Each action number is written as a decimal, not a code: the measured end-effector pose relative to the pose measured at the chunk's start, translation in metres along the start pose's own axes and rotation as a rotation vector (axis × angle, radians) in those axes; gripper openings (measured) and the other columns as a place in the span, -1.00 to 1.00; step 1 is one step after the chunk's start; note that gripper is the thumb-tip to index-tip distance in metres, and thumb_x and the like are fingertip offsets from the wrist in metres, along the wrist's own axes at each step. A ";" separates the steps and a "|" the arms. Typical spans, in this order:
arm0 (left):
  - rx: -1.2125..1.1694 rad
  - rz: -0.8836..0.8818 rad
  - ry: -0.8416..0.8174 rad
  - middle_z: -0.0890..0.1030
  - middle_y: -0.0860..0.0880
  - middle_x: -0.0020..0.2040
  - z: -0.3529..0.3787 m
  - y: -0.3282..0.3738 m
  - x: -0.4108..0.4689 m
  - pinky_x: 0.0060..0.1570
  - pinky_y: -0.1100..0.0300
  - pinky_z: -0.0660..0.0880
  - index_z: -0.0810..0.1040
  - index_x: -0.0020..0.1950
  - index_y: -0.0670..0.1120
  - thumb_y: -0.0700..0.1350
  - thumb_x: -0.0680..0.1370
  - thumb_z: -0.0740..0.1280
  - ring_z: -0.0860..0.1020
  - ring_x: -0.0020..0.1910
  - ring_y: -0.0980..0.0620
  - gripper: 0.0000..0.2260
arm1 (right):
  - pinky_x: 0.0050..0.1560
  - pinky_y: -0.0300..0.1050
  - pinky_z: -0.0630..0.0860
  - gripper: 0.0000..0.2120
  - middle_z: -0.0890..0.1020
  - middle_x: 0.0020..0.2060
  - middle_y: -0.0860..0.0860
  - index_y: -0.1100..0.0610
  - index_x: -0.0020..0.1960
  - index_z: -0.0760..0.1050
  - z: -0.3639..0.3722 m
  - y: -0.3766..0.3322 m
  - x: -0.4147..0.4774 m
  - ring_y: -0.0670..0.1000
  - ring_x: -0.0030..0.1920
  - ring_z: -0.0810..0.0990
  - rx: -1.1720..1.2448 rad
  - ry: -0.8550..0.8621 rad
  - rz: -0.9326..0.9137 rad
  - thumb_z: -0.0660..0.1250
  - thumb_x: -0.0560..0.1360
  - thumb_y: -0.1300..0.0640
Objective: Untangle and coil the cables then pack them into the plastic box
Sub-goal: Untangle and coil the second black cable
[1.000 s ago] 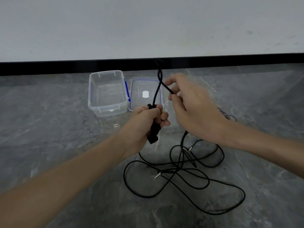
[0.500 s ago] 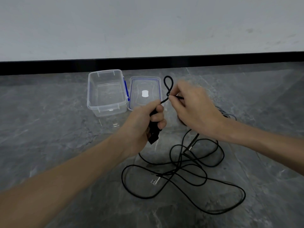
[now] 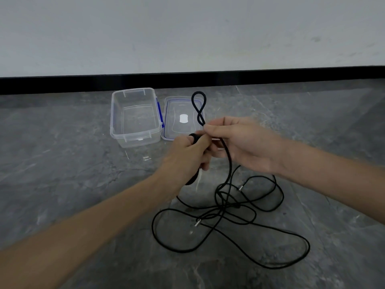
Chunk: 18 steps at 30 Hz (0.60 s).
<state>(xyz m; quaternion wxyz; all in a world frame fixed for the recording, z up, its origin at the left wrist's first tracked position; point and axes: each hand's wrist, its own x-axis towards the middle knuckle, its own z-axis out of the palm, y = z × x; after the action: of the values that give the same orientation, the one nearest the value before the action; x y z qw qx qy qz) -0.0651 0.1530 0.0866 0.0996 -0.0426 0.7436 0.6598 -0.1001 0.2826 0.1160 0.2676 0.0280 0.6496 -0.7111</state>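
My left hand (image 3: 187,155) grips a small coiled bundle of black cable (image 3: 194,137); its lower end pokes out below my palm. My right hand (image 3: 241,142) pinches the same cable just right of the bundle, and a twisted figure-eight loop (image 3: 199,107) stands up above my fingertips. From my right hand the cable drops to a tangle of black cables (image 3: 229,211) on the floor, with metal plug tips showing. The clear plastic box (image 3: 135,134) sits open and empty to the left, behind my hands.
The box's clear lid (image 3: 173,113) with blue seal lies flat right of the box. Grey marble-pattern floor runs to a black skirting (image 3: 62,84) and a pale wall behind.
The loop above my hands has shortened and twisted into a figure-eight. My right hand has come down and closer to my left. The tangle on the floor has shifted slightly.
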 end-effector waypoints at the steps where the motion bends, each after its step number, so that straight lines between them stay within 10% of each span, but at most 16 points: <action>1: -0.016 -0.011 -0.007 0.38 0.05 -0.55 0.000 -0.001 0.000 -0.28 0.27 0.39 0.48 -0.28 -0.14 -0.08 0.65 0.19 0.40 -0.51 0.11 -0.68 | -0.07 -0.08 0.49 -0.97 0.63 -0.01 0.22 0.21 -0.02 0.50 0.001 0.000 0.000 0.00 -0.28 0.49 0.004 -0.005 0.000 0.30 0.55 0.27; 9: -0.126 -0.071 -0.046 0.44 0.09 -0.51 -0.005 -0.006 0.000 -0.07 0.04 0.33 0.46 -0.19 -0.11 0.06 0.66 0.15 0.47 -0.45 0.11 -0.67 | 0.07 -0.13 0.61 -0.84 0.70 -0.01 0.15 0.29 0.06 0.56 0.000 -0.002 -0.003 0.01 -0.12 0.64 -0.077 0.058 -0.105 0.34 0.49 0.38; 18: -0.217 -0.047 -0.137 0.39 0.04 -0.44 -0.010 -0.008 -0.001 -0.28 0.34 0.46 0.42 -0.12 -0.15 0.21 0.54 0.18 0.44 -0.41 0.09 -0.59 | -0.20 -0.26 0.51 -0.80 0.57 -0.27 0.04 0.16 -0.05 0.51 -0.007 -0.006 0.000 -0.07 -0.26 0.53 -0.029 0.037 -0.057 0.42 0.41 0.37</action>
<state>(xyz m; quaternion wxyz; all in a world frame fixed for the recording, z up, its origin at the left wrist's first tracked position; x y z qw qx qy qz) -0.0635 0.1418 0.0799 0.1603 -0.0252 0.6580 0.7353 -0.1050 0.2892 0.1206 0.2356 0.0185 0.6653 -0.7082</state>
